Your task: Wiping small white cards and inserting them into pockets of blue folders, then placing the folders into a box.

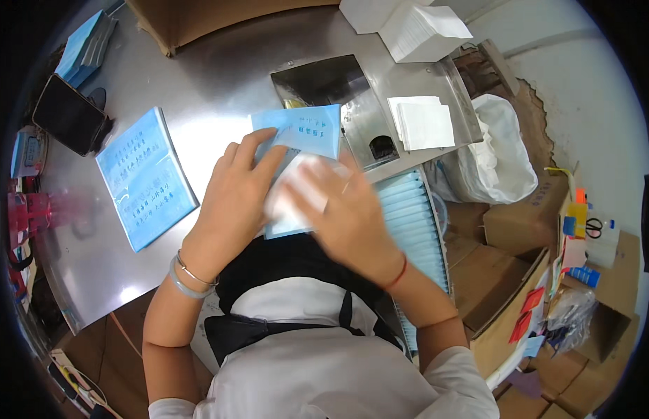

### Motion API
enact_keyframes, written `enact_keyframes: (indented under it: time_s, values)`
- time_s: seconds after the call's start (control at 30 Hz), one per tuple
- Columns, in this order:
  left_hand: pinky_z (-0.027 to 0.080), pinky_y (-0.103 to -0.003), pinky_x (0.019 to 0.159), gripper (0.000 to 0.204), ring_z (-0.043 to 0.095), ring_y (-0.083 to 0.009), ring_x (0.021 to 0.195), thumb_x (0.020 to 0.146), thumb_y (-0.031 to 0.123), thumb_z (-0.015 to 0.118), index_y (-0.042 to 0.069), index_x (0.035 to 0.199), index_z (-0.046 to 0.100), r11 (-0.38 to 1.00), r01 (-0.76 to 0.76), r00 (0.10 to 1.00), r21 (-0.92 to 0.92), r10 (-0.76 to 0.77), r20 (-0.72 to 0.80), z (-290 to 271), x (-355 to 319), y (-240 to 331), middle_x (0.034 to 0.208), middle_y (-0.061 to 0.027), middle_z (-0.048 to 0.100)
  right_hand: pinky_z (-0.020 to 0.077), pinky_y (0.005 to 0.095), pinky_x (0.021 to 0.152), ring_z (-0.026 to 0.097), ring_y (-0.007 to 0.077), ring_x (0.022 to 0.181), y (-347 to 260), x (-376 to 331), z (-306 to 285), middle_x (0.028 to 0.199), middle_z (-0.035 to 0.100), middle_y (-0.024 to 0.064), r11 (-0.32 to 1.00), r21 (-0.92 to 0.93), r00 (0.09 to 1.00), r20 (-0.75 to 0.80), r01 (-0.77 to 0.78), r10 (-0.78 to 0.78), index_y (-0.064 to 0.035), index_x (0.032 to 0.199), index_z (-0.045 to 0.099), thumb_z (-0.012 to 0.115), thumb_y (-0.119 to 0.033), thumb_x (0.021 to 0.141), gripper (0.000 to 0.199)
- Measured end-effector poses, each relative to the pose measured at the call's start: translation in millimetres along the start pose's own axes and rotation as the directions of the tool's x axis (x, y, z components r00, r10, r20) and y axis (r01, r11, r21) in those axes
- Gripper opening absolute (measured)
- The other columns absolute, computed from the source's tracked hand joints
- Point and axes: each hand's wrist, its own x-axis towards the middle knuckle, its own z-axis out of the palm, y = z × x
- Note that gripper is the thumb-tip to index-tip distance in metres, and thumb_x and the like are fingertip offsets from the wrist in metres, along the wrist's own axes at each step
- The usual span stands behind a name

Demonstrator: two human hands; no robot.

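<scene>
A flat light-blue packet (310,129) with dark lettering lies on the metal table in front of me, at its near edge. My left hand (230,192) grips its left side, index finger and thumb bent over its top. Across the packet's lower half my right hand (349,216) is smeared by motion, with its fingers over a crumpled white paper or cloth (288,195); its exact kind is blurred. Left of my left hand sits a larger flat blue packet (146,178) in glossy clear wrap.
White sheets (423,124) lie at the table's right end, below taller white stacks (422,31). A long row of blue packets (412,223) stands right of my lap. Beyond it are a white-lined bin (502,150) and cartons (527,227). A phone (70,115) leans at far left.
</scene>
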Motion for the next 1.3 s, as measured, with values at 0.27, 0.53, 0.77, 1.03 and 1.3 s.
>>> enact_keyframes:
  time_s: [0.27, 0.53, 0.77, 1.03, 1.3]
  values:
    - [0.045, -0.036, 0.057, 0.03, 0.061, -0.0251, 0.073, 0.074, 0.005, 0.067, -0.002, 0.103, 0.067, 0.66, -0.599, 0.791, -0.454, 0.396, -0.467, -26.8, -10.6, 55.5, 0.085, -0.0108, 0.065, 0.0549, 0.0434, 0.085, 0.068, 0.0297, 0.072, 69.4, 49.2, 38.5, 0.077, 0.066, 0.0118, 0.944, -0.301, 0.972, 0.148, -0.132, 0.183, -0.0066, 0.091, 0.064, 0.063, -0.011, 0.083, 0.01]
    - [0.025, -0.035, 0.052, 0.028, 0.037, -0.0204, 0.063, 0.05, 0.023, 0.064, 0.009, 0.07, 0.051, 0.603, -0.561, 0.734, -0.567, 0.045, -0.677, -74.1, -84.0, 144.9, 0.066, -0.0011, 0.04, 0.0507, 0.0373, 0.07, 0.063, 0.028, 0.079, 68.9, 17.7, -12.9, 0.085, 0.066, 0.01, 0.928, -0.151, 0.812, -0.544, -0.341, 0.21, -0.0009, 0.1, 0.071, 0.07, -0.011, 0.085, 0.017]
    - [0.04, -0.038, 0.101, 0.047, 0.052, -0.0243, 0.116, 0.096, 0.016, 0.063, 0.005, 0.14, 0.049, 0.938, 0.336, 0.795, -0.083, -0.329, -0.509, -62.4, -65.2, -38.4, 0.125, -0.0148, 0.058, 0.0451, 0.0419, 0.084, 0.054, 0.0304, 0.094, 89.1, -17.0, -6.5, 0.104, 0.058, 0.0149, 0.8, -0.29, 0.822, -0.414, -0.526, 0.39, 0.003, 0.107, 0.071, 0.07, -0.011, 0.085, 0.026]
    - [0.045, -0.045, 0.086, 0.021, 0.055, -0.0365, 0.103, 0.09, 0.018, 0.069, 0.004, 0.095, 0.054, 0.77, 0.496, 0.849, 0.401, -0.335, -0.408, -46.4, -76.8, -73.8, 0.114, -0.0181, 0.058, 0.0469, 0.0409, 0.08, 0.055, 0.031, 0.088, 99.5, -12.7, -12.6, 0.097, 0.058, 0.0122, 0.817, -0.213, 0.803, -0.428, -0.535, 0.414, 0.0016, 0.108, 0.071, 0.067, -0.005, 0.083, 0.026]
    - [0.037, -0.051, 0.103, 0.034, 0.043, -0.0439, 0.131, 0.079, 0.016, 0.074, 0.007, 0.11, 0.062, 0.996, 0.027, 0.973, 0.085, -0.007, -0.232, 30.3, -24.9, 14.9, 0.142, -0.0243, 0.045, 0.0486, 0.0391, 0.087, 0.06, 0.0289, 0.099, 89.6, -11.9, -42.1, 0.112, 0.062, 0.0106, 0.895, -0.02, 0.825, -0.398, -0.445, 0.401, -0.0026, 0.111, 0.07, 0.069, -0.004, 0.081, 0.029]
